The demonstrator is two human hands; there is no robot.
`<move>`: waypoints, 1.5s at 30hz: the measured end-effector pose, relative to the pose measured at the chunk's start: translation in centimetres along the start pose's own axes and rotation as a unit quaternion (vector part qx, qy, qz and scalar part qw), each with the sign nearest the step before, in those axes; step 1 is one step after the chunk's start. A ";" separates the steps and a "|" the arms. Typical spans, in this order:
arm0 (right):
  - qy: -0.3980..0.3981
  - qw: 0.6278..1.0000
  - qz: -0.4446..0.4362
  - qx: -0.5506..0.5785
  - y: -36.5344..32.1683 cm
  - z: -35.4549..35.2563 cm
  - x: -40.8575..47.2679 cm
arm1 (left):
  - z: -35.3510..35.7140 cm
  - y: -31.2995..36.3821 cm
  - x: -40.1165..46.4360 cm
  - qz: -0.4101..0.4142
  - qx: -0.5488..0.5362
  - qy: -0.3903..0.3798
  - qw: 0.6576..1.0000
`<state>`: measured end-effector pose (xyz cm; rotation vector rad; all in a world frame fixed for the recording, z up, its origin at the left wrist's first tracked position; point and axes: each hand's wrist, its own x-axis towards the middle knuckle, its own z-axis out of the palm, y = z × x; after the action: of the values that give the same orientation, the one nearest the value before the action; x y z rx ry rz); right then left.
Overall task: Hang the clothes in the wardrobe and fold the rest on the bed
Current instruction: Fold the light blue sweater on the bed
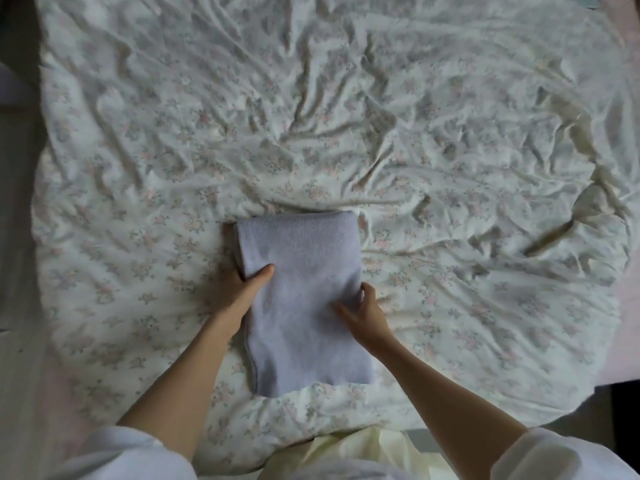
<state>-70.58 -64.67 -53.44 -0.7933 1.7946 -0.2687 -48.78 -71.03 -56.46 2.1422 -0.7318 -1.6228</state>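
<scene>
A pale lilac knit garment (304,271), folded into a long rectangle, lies on the flower-print bed cover (450,168) near the front edge. My left hand (242,289) grips its left edge, thumb on top and fingers tucked underneath. My right hand (363,310) holds the right edge near the middle, thumb on the cloth and fingers curled at the side. The wardrobe is out of view.
The rumpled bed cover fills most of the view, with deep creases across the middle and right. A dark floor strip (17,168) runs along the left. The bed's front right corner (588,386) meets dark floor. White sleeves and a cream garment (363,452) show at the bottom.
</scene>
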 end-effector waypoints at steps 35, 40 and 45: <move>0.235 0.753 -0.613 -0.042 -28.5 -8.0 -18.7 | -12.0 23.8 -25.5 0.469 -0.114 0.350 0.803; 0.231 0.702 -0.673 -0.024 -34.2 -5.6 -25.9 | -19.8 25.8 -32.3 0.519 -0.117 0.416 0.737; 0.223 0.653 -0.724 0.011 -40.0 0.1 -32.4 | -30.1 26.0 -37.3 0.563 -0.119 0.433 0.694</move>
<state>-49.51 -74.23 -7.44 -2.1602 1.0963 -1.6275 -32.59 -70.56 -4.43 1.3806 -1.0466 -0.0036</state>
